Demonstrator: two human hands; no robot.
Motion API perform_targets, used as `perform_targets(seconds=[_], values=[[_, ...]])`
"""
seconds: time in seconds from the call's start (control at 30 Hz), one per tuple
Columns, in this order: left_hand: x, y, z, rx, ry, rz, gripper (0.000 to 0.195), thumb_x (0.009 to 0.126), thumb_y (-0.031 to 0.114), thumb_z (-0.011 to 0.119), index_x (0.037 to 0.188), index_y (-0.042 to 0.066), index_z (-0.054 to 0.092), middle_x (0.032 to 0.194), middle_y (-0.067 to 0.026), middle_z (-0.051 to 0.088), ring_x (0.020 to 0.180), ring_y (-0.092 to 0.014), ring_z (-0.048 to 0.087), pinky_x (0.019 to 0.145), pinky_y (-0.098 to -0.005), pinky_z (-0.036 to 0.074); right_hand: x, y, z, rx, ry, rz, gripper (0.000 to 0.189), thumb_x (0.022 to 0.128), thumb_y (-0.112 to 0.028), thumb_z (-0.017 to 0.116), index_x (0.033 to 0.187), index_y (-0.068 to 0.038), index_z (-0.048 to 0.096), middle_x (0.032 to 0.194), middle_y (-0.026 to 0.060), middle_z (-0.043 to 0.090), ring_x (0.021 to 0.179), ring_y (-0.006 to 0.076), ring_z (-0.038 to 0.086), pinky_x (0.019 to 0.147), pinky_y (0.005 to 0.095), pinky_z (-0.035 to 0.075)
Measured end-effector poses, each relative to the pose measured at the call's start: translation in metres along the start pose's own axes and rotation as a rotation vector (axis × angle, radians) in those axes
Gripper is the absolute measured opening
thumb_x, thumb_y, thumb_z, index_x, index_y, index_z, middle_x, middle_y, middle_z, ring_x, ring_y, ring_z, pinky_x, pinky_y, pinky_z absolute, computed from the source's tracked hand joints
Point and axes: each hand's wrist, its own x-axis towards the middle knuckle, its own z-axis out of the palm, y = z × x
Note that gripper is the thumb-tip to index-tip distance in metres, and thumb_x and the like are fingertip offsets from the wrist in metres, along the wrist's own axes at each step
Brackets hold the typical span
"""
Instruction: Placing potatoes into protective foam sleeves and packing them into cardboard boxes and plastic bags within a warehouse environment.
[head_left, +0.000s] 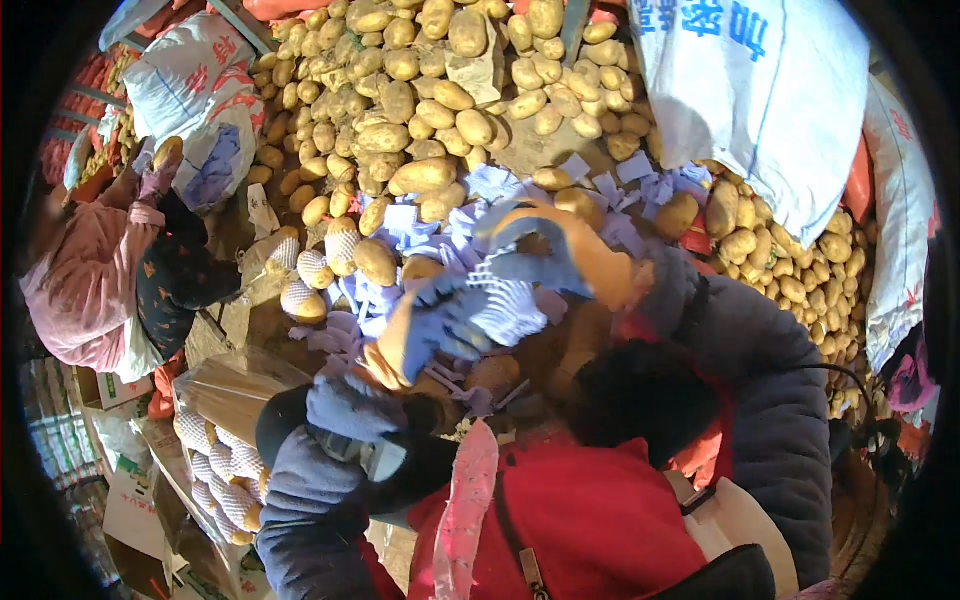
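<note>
My left hand (431, 334), in an orange and blue-grey work glove, holds the side of a white foam net sleeve (510, 304). Curled over that sleeve from the right is my right hand (551, 251), in a like glove and blurred; whether it grips anything does not show. Loose purplish foam net sleeves (405, 225) lie scattered about both hands. Left of them rest several potatoes wearing net sleeves (341, 246). Behind is a large heap of bare potatoes (382, 139). Whether a potato sits inside the held sleeve cannot be told.
An open carton with a plastic liner (255, 375) holds sleeved potatoes (225, 472) at lower left. A co-worker (90, 277) sits at far left, holding a potato (168, 152). Large white woven sacks (757, 97) stand at upper right, beside more potatoes (802, 277).
</note>
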Motion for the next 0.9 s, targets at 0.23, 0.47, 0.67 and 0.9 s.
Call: perform_targets(seconds=[0.23,0.47,0.67,0.9], values=[[0.002,0.018,0.052,0.493,0.314,0.357,0.023,0.084,0.009,0.066,0.107,0.008,0.06,0.087,0.0019,0.062,0.073,-0.007,0.053,0.064,-0.0253,0.045,0.022,0.054,-0.02,0.359,-0.331,0.748,0.017,0.088,-0.016,0.062,0.099,-0.004,0.063,0.087,0.003,0.062,0.082,0.0122,0.058,0.074,0.0268,0.048],[0.007,0.04,0.052,0.359,0.466,0.234,0.033,0.082,-0.004,0.063,0.113,0.003,0.056,0.104,-0.0019,0.063,0.097,-0.011,0.058,0.087,-0.0264,0.046,0.064,0.326,-0.05,-0.791,0.268,0.58,0.057,0.076,-0.019,0.068,0.129,-0.012,0.047,0.114,0.0233,0.055,0.108,0.0383,0.053,0.089,0.0445,0.044],[-0.007,0.039,0.038,0.238,0.575,0.296,0.023,0.086,-0.002,0.057,0.109,0.002,0.06,0.103,-0.0068,0.063,0.094,-0.016,0.06,0.083,-0.0288,0.048,0.102,0.342,-0.034,-0.765,0.188,0.679,0.076,0.069,-0.031,0.077,0.134,-0.014,0.04,0.121,0.0194,0.052,0.107,0.0357,0.053,0.091,0.0444,0.044],[0.0,0.042,0.045,-0.035,0.472,0.546,0.028,0.095,0.023,0.048,0.113,0.002,0.054,0.104,-0.0054,0.06,0.091,-0.015,0.059,0.081,-0.0312,0.048,0.066,0.206,-0.072,0.483,-0.546,0.557,0.044,0.084,-0.024,0.063,0.121,-0.001,0.054,0.105,0.0055,0.062,0.091,0.0126,0.057,0.078,0.0287,0.048]])
